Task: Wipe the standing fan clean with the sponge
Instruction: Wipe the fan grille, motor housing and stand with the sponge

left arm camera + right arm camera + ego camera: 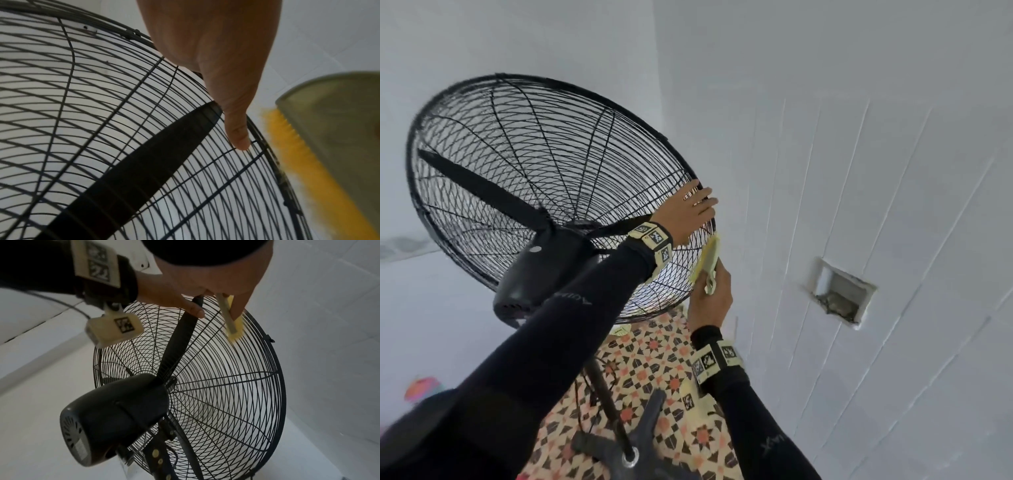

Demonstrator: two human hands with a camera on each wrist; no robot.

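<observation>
The fan (551, 192) is seen from behind in the head view, its wire cage (493, 113) enclosing dark blades (479, 188); the motor housing (541, 274) sits at the cage's 6 o'clock. The left hand (685, 216) is laid flat on the cage at 3 o'clock, fingers (700, 197) straight and slightly spread over the wires. Just below, at 4 o'clock, the sponge (707, 260), yellow with a greenish back, is pressed edge-on against the rim. It is pinched by the right hand (710, 301), between thumb and curled fingers. A recessed wall box (842, 294) with debris inside is set further right.
</observation>
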